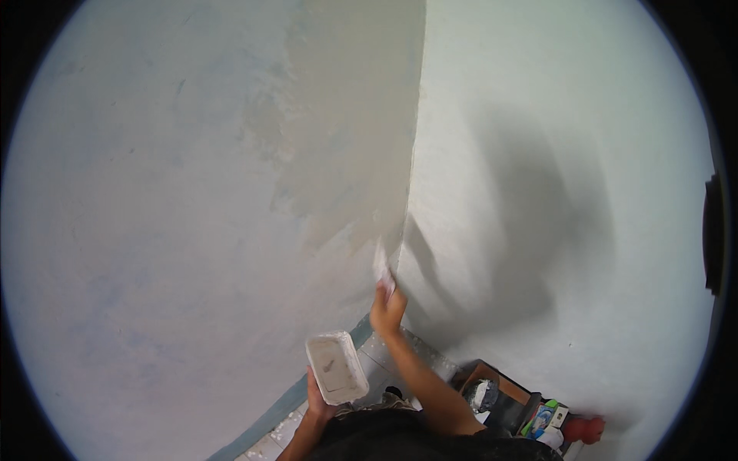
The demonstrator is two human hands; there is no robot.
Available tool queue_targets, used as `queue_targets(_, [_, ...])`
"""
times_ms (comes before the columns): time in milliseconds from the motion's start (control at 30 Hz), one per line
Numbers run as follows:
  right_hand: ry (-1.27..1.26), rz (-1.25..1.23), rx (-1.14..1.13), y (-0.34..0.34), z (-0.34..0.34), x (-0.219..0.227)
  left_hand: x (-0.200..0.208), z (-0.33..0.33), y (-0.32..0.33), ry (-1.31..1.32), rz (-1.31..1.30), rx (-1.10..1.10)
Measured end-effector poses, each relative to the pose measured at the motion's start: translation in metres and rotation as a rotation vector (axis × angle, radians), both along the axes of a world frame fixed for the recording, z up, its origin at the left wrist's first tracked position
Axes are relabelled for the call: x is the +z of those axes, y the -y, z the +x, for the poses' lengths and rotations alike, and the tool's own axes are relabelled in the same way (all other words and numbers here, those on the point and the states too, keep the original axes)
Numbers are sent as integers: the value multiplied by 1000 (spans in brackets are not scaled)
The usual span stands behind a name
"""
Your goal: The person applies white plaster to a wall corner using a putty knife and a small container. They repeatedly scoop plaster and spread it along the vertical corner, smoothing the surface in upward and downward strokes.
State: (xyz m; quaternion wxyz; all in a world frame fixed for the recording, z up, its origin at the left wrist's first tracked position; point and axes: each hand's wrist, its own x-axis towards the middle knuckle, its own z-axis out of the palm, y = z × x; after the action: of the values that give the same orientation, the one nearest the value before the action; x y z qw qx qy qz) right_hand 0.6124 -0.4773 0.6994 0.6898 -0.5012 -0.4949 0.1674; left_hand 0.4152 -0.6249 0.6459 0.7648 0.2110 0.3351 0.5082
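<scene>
My right hand (389, 309) is closed around a pale, paint-smeared paintbrush (383, 265), blurred at its tip. The brush is against the left wall, close to the corner, at the lower end of a damp-looking grey-beige patch (350, 115) with feathered edges. Lower down and to the left, my left hand (317, 396) holds a white rectangular plastic tub (312, 355) by its side and underneath. Greyish-beige paint (338, 376) lies in the tub, with a small darker mark on its surface. The tub's rim is smeared.
The right wall (492, 92) is pale and carries my shadow. A blue-green skirting strip (288, 401) runs along the left wall's foot above spattered white floor tiles (377, 355). At lower right stand an open box (503, 378) of items and a red object (586, 430).
</scene>
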Motion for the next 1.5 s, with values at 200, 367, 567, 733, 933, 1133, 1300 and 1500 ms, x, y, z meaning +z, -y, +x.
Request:
queue_targets(200, [90,116,-211,-59,7,70,4,-6,4,25,-9,-1])
queue_targets(367, [112,103,46,-28,-59,43,-10,-11,0,64,-21,4])
queue_targets(567, [58,-134,-79,15,-11,-7,2,-11,6,17,-12,-7])
queue_targets(733, [-84,-12,-265,-58,33,43,0,-14,7,7,-12,13])
queue_targets(933, [111,280,66,-3,-79,71,-2,-14,6,21,-22,24])
queue_targets(1133, [363,133,678,96,-110,7,-40,-16,10,-21,2,-48])
queue_targets(1300, [107,74,132,69,-51,39,3,-7,18,26,-48,-30])
queue_targets(1500, [593,451,-168,1,15,72,0,-11,20,33,-51,-24])
